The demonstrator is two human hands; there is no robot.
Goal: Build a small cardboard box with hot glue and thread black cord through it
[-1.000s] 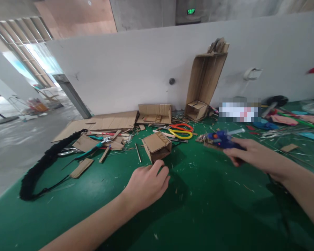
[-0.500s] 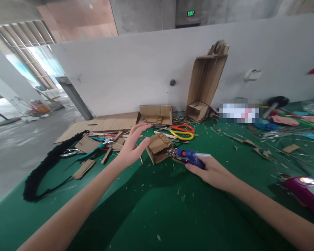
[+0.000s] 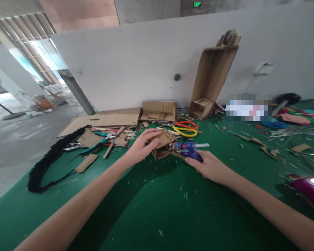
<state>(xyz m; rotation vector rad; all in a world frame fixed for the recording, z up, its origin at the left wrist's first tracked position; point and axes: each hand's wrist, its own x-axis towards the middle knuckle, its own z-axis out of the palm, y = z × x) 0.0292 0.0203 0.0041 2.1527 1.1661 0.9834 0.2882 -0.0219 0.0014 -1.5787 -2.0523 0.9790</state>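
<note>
My left hand (image 3: pixel 144 145) is at the left side of a small cardboard box (image 3: pixel 165 138), its fingers over the upper edge and its thumb in front. The box sits tilted on the green tabletop, with a gap showing under its top panel. In my right hand (image 3: pixel 208 164) is a blue hot glue gun (image 3: pixel 190 150), a clear glue stick poking out of its back. The gun's nozzle points left at the right side of the box, among brownish bits. My left hand's contact points are partly hidden.
Behind the box lie scissors with red and yellow handles (image 3: pixel 185 131). To the left are teal-handled pliers (image 3: pixel 98 143), cardboard scraps (image 3: pixel 86 163) and a black fuzzy strip (image 3: pixel 43 167). A tall cardboard structure (image 3: pixel 211 75) leans on the white partition (image 3: pixel 136 62). A magenta device (image 3: pixel 310 191) lies right.
My left hand has come down and right onto the box, its fingers closing from a spread pose. The glue gun stays by the box's right side. The camera view has shifted slightly.
</note>
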